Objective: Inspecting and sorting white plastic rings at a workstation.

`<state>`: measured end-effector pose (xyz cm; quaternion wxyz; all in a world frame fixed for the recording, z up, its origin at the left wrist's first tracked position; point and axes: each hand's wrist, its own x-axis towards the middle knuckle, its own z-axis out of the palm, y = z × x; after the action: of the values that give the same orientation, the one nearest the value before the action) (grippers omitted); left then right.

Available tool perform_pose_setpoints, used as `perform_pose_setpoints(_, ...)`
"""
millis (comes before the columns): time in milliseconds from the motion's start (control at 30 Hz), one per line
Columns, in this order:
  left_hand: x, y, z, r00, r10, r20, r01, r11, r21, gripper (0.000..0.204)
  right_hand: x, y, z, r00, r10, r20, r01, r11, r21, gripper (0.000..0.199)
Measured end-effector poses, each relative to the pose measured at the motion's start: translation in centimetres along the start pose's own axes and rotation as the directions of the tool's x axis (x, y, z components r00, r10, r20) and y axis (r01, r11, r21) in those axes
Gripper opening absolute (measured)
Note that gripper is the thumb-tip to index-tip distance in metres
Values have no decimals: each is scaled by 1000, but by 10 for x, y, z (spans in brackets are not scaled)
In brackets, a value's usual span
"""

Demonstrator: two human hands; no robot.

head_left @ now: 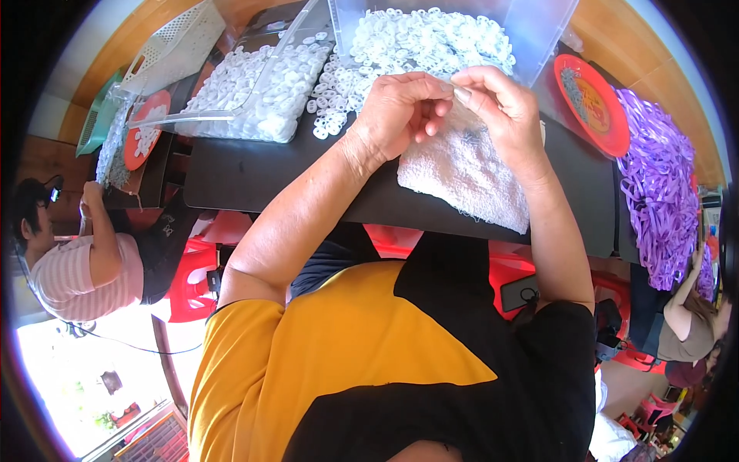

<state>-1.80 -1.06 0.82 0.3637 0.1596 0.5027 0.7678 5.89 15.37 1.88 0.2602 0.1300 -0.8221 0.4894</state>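
My left hand (404,108) and my right hand (504,108) meet over the table, fingertips nearly touching. Thumb and forefinger are pinched on each; whatever lies between them is too small to name. Beneath my right hand a white terry towel (462,177) is spread, hanging slightly over the near edge. Just beyond my hands, a pile of small white oval plastic pieces with holes (346,88) lies loose on the dark table (254,169). More of them fill a clear plastic bin (454,38) behind.
At left stands a clear tub (265,123) of white pieces. A red plate (593,104) with small grey metal parts sits at right, beside heaped purple straps (658,185). One person (85,262) works at far left, another (685,331) at far right.
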Motion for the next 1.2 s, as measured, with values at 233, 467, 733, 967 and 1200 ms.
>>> perform_pose_setpoints(233, -2, 2, 3, 1000, 16, -14, -16, 1000, -23, 13, -2, 6, 0, 996, 86, -2, -86, 991, 102, 9)
perform_pose_setpoints(467, -3, 2, 3, 1000, 23, -11, -23, 1000, 6, 18, -1, -2, -1, 987, 156, 30, -158, 980, 121, 6)
perform_pose_setpoints(733, -3, 2, 2, 999, 37, 10, -36, 999, -41, 13, -2, 2, 3, 989, 151, -4, -148, 971, 186, 7)
perform_pose_setpoints(967, -2, 2, 0, 999, 36, 13, -36, 999, 13, 16, -1, -4, 4, 984, 179, 17, -177, 942, 285, 3)
perform_pose_setpoints(1200, -3, -4, 3, 891, 436, -125, -377, 866, 328, 13, 1, 10, -2, 983, 175, -55, -163, 971, 176, 7)
